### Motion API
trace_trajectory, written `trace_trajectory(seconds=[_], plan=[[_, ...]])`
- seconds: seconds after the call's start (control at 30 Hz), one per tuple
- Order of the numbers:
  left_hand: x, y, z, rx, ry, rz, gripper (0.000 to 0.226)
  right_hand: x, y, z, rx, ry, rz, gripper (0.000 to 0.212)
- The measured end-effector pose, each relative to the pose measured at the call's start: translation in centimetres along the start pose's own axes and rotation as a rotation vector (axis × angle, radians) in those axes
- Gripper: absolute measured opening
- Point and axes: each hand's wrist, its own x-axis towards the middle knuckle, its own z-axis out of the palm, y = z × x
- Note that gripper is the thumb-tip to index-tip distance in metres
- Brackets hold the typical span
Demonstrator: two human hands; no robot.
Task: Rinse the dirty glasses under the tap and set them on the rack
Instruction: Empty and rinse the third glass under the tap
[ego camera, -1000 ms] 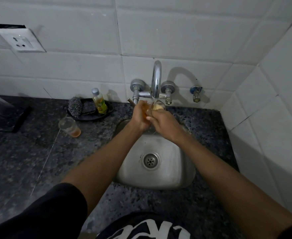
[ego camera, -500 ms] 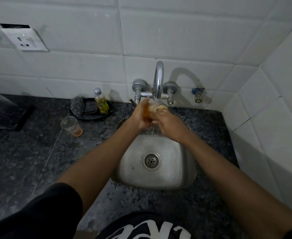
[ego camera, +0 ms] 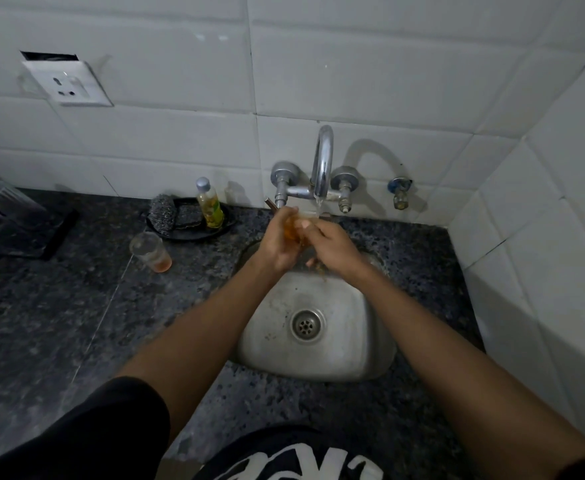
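White-tiled corner, dark speckled desk (ego camera: 76, 306). Both hands' fingers (ego camera: 286, 220) wrap the clear amber-stained glass (ego camera: 296, 226) under the curved chrome tap (ego camera: 322, 161); keep its rim under the stream, rotate it.

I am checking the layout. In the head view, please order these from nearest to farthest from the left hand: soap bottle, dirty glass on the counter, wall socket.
From the left hand:
1. Soap bottle, on the tray just left.
2. Dirty glass, farther left on the counter.
3. Wall socket, high on the left wall.

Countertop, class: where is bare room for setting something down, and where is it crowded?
Bare: the granite between the dirty glass, sink rim and left sleeve. Crowded: the back wall, with scrubber tray and soap bottle.
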Motion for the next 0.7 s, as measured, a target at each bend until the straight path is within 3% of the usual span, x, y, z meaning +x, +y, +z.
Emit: trace_trajectory(seconds=[0.07, 0.17, 0.3, 0.4, 0.7], plan=[[-0.4, 0.3, 0.1, -0.001, -0.007, 0.027, 0.024, 0.0, -0.2, 0.0, -0.078, 0.038, -0.096, 0.033], [-0.4, 0.8, 0.1, 0.103, -0.061, 0.065, 0.040, -0.3, 0.6, -0.2, -0.172, 0.028, -0.225, 0.032], [-0.6, 1.1, 0.0, 0.135, -0.036, 0.099, 0.017, -1.1, 0.4, -0.5, 0.105, 0.062, -0.030, 0.024], [-0.5, 1.0, -0.4, 0.093, -0.013, 0.102, 0.024, -1.3, 0.1, -1.3, 0.234, 0.146, 0.104, 0.031], [-1.0, 1.2, -0.5, 0.224, 0.049, 0.211, 0.006, -1.5, 2.8, -2.5, -0.113, 0.183, 0.101, 0.034]])
